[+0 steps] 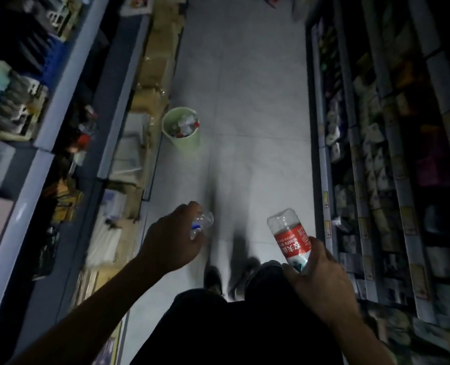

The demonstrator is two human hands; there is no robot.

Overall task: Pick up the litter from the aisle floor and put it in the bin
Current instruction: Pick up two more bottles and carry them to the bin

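Bottles, both empty-looking plastic, should feel light and crush easily, so grip mid-body. Your right hand (321,275) wraps the red-label bottle (291,237) at lower right; your left hand (170,239) curls round a crumpled clear bottle (201,223) at lower centre. Bin (183,131) stands left of centre, ahead.

Head camera looks steeply down, somewhat blurred.

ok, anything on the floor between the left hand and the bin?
In the head view, only bare grey floor tile lies between the left hand, which grips a crumpled clear bottle, and the green bin. Cardboard boxes sit off to the side.
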